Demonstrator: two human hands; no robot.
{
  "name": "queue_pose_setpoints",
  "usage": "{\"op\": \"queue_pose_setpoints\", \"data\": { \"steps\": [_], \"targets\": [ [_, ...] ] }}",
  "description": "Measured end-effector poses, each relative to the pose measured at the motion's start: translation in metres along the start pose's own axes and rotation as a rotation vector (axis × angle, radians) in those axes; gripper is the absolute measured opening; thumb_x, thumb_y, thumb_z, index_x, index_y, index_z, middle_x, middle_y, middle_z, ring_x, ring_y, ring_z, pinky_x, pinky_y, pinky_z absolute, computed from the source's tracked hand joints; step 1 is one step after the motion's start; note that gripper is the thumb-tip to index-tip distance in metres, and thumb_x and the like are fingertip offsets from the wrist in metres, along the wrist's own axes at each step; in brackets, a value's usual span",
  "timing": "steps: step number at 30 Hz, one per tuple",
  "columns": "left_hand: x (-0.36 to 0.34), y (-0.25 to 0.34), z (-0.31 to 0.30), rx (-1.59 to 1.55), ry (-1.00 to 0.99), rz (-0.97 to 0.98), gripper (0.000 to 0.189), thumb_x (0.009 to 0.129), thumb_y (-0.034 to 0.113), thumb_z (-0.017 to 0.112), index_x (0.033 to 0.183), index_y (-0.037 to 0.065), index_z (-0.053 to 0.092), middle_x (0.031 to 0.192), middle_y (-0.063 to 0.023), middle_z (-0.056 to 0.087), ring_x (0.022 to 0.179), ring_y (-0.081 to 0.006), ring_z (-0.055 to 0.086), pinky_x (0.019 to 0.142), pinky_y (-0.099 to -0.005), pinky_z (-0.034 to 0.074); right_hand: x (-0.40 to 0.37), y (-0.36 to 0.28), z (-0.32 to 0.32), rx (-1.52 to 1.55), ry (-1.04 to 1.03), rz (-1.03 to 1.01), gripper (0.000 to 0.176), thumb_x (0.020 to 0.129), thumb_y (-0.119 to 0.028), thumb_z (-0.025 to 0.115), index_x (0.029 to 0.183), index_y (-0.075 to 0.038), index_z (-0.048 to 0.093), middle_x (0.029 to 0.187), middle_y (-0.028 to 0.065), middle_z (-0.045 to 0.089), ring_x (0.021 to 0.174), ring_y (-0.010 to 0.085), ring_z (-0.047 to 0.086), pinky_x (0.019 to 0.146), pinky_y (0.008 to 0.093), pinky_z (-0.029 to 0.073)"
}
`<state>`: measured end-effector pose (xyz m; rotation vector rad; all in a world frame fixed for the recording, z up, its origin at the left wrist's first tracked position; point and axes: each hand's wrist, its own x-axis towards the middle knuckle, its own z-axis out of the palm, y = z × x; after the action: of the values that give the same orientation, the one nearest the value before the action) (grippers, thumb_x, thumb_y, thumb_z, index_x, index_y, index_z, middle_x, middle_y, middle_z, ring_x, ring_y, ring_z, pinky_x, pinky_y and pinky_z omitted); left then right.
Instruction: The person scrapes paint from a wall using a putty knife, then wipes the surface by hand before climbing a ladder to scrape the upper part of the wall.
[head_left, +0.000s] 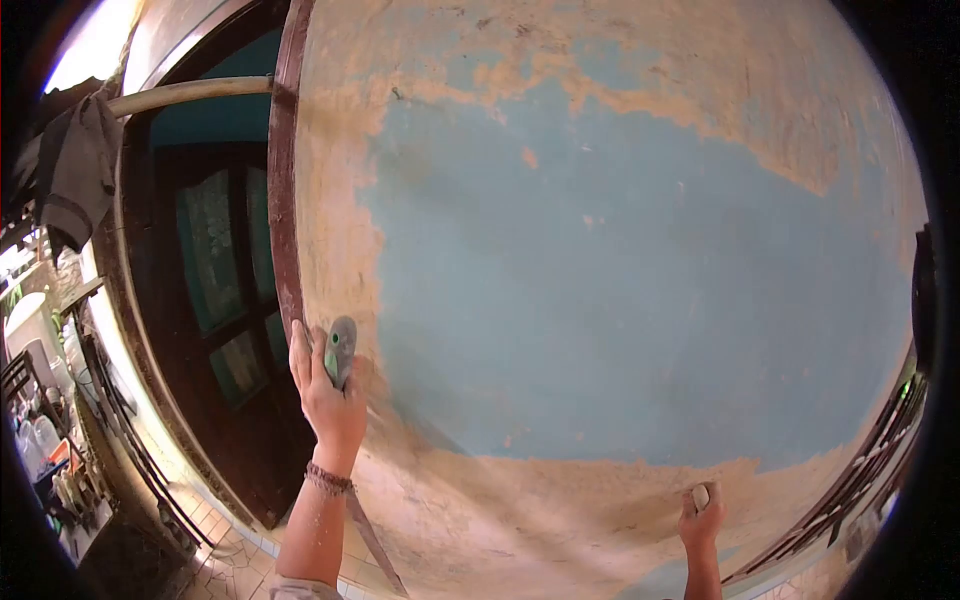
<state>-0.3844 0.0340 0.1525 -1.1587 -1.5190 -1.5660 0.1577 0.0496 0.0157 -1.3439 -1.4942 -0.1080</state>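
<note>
At the wall's left side, my left hand (328, 400) is closed on what looks like a putty knife (341, 345), by its grey and green handle with a hole in the end. Its blade is hidden from me. The fingers are close to the dark red door frame (284, 200). Low on the right, my right hand (703, 515) is closed around a tool with a pale rounded handle end (701, 494); the rest of it is hidden. Before me, the wall (620, 280) has a large pale blue patch, with scraped-looking beige surface around it.
A dark wooden door (200, 330) with glass panes stands to the left. Cloth (78, 165) hangs from a pole (190, 95) at the upper left. Household items and bottles (45, 435) crowd the lower left. Long thin bars (850, 480) line the right edge.
</note>
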Motion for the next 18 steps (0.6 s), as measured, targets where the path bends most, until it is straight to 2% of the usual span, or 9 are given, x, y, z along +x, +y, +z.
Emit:
{"op": "queue_pose_setpoints", "data": {
  "steps": [1,2,5,11,15,18],
  "targets": [
    [0.002,-0.002,-0.002,-0.008,-0.011,0.019,0.06,0.085,0.008,0.07,0.14,-0.003,0.048,0.154,-0.0236,0.034,0.142,-0.0402,0.033,0.116,-0.0439,0.03,-0.001,-0.001,0.0,-0.006,0.004,0.004,0.018,0.082,-0.005,0.071,0.094,-0.005,0.058,0.075,0.0155,0.065,0.07,0.0406,0.064,0.059,0.0398,0.048],
    [0.003,-0.003,-0.004,-0.01,-0.024,0.026,0.056,0.086,0.007,0.067,0.137,-0.007,0.049,0.155,-0.0225,0.034,0.144,-0.0368,0.031,0.117,-0.0433,0.028,-0.002,-0.002,0.0,-0.012,0.007,0.009,0.018,0.082,-0.004,0.071,0.094,-0.004,0.058,0.074,0.016,0.065,0.07,0.0408,0.064,0.059,0.0398,0.048],
    [0.004,-0.01,-0.009,-0.068,-0.062,0.019,0.057,0.085,0.005,0.067,0.138,-0.007,0.049,0.154,-0.0232,0.034,0.145,-0.0376,0.03,0.117,-0.0438,0.027,-0.002,-0.008,0.003,-0.101,0.034,0.038,0.018,0.083,-0.008,0.073,0.095,-0.005,0.059,0.074,0.0185,0.064,0.071,0.0428,0.064,0.059,0.0421,0.048],
    [0.004,-0.019,-0.013,-0.085,-0.162,0.019,0.071,0.082,-0.002,0.066,0.148,-0.001,0.039,0.159,-0.0238,0.025,0.148,-0.0421,0.021,0.119,-0.048,0.02,0.006,-0.036,-0.002,-0.354,0.026,0.063,0.026,0.082,-0.019,0.076,0.099,-0.006,0.063,0.077,0.0223,0.066,0.075,0.0472,0.063,0.062,0.0509,0.048],
    [0.006,-0.012,-0.016,-0.09,-0.216,-0.016,0.075,0.082,-0.002,0.066,0.15,0.001,0.035,0.161,-0.0241,0.02,0.149,-0.0425,0.017,0.119,-0.0489,0.019,0.015,-0.057,-0.011,-0.456,-0.108,0.231,0.028,0.082,-0.019,0.075,0.101,-0.003,0.064,0.081,0.0227,0.068,0.081,0.048,0.063,0.068,0.0515,0.049],
    [0.011,-0.01,-0.018,-0.087,-0.248,-0.015,0.076,0.082,-0.001,0.065,0.151,0.001,0.033,0.161,-0.0253,0.017,0.149,-0.0433,0.015,0.119,-0.0502,0.018,0.019,-0.067,-0.012,-0.549,-0.127,0.259,0.028,0.083,-0.029,0.075,0.094,-0.006,0.064,0.077,0.0219,0.067,0.075,0.0462,0.064,0.065,0.0523,0.05]
  ]
}}
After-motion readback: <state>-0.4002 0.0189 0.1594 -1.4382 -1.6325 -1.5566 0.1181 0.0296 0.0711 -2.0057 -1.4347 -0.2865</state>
